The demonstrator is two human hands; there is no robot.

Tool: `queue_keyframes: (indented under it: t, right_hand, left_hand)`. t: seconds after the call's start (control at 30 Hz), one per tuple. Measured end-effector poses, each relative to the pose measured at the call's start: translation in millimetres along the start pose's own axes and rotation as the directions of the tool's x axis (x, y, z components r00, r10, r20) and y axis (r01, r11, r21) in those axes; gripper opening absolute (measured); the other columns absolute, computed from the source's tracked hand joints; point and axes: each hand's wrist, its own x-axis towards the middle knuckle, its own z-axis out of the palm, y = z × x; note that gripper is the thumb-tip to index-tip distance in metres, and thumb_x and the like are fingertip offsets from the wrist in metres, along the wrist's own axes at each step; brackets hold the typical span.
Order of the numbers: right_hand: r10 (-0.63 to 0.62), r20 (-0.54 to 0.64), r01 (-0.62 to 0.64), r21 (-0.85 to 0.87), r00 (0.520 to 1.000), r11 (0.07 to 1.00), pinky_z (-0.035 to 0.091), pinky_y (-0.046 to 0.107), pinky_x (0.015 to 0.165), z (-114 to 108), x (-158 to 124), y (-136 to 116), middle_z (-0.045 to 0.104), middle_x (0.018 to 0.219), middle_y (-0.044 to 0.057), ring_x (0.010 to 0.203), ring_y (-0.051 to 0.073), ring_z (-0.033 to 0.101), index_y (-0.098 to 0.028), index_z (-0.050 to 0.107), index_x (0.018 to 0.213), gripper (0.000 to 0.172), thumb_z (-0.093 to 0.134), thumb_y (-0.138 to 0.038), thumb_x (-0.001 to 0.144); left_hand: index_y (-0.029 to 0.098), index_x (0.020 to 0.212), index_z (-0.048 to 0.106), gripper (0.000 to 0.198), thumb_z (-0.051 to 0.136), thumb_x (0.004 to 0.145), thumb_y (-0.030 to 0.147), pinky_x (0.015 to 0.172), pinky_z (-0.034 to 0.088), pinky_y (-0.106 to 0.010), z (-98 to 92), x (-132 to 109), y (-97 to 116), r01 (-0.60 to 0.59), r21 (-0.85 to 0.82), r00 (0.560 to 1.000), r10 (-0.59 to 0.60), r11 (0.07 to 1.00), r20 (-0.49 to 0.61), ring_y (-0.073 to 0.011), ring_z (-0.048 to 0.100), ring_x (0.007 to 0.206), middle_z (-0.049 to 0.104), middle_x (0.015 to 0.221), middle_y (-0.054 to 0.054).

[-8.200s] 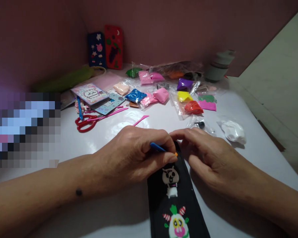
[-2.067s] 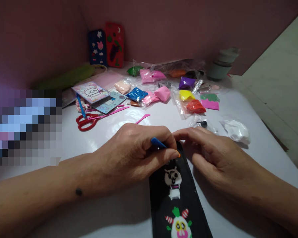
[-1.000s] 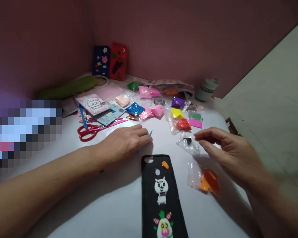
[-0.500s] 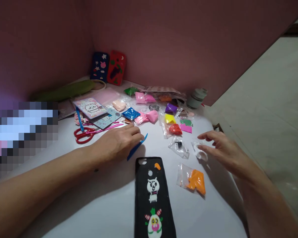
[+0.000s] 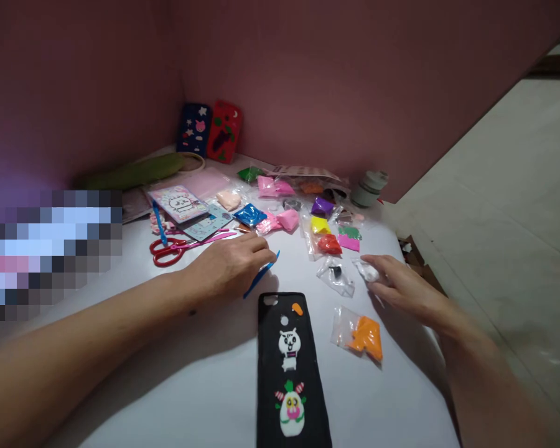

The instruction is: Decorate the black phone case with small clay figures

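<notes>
A slim blue modelling tool (image 5: 257,280) is in my left hand (image 5: 236,264), its fingers curled round it and its pointed end showing past the fingertips. On the right, my right hand (image 5: 401,286) has thumb and fingers on a small clear bag of white clay (image 5: 368,272). Between the hands and nearer to me lies a black phone case (image 5: 273,373), decorated with a white animal figure (image 5: 289,350), a radish-like figure (image 5: 292,414) and a small orange piece (image 5: 297,309). An orange clay packet (image 5: 368,338) lies right of the case.
Several coloured clay packets (image 5: 288,219) spread over the table's back half. Red-handled scissors (image 5: 167,253) and cards (image 5: 180,203) lie at left. Two decorated cases (image 5: 224,132) lean on the wall. A grey-green jar (image 5: 369,188) stands at back right. A pixelated patch covers the left edge.
My right hand has come down and left onto the bag of white clay, its fingers closing on it. My left hand still holds the blue tool. The view has shifted slightly.
</notes>
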Motion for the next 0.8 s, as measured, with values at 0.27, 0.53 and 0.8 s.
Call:
queue_keyframes:
  t: [0.27, 0.53, 0.8]
  right_hand:
    - [0.093, -0.085, -0.096, -0.027, 0.992, 0.995, 0.051, 0.041, 0.08, 13.2, 5.5, 4.9, 0.063, 0.11, 0.008, 0.093, 0.021, 0.062, -0.017, 0.061, 0.108, 0.028, 0.059, -0.037, 0.088]
    - [0.181, -0.216, -0.142, 0.184, 0.959, 0.973, 0.051, 0.048, 0.083, 2.8, 6.5, 3.0, 0.063, 0.111, 0.014, 0.096, 0.028, 0.063, -0.017, 0.051, 0.127, 0.045, 0.06, -0.031, 0.084]
    - [-0.205, -0.071, 0.215, 0.452, 0.976, 0.866, 0.048, 0.035, 0.092, -19.9, -33.7, -80.7, 0.061, 0.125, 0.005, 0.109, 0.022, 0.059, -0.03, 0.044, 0.137, 0.057, 0.062, -0.037, 0.083]
  left_hand:
    - [0.015, 0.094, 0.066, 0.028, 0.043, 0.084, 0.005, 0.068, 0.049, -0.03, 2.7, -0.6, -1.8, 0.012, -0.028, 1.0, -0.013, 1.0, -0.016, -0.0205, 0.063, 0.082, 0.067, 0.089, -0.007]
    - [0.013, 0.095, 0.067, 0.029, 0.043, 0.083, 0.003, 0.07, 0.049, -0.03, 0.2, 1.3, 2.9, 0.061, -0.199, 0.996, -0.074, 0.978, -0.055, -0.0204, 0.064, 0.083, 0.068, 0.088, -0.009]
    - [0.011, 0.095, 0.066, 0.017, 0.051, 0.087, 0.009, 0.054, 0.047, -0.015, -24.2, 9.7, 32.0, 0.209, -0.543, 0.959, -0.279, 0.813, -0.049, -0.007, 0.061, 0.057, 0.067, 0.071, 0.0]
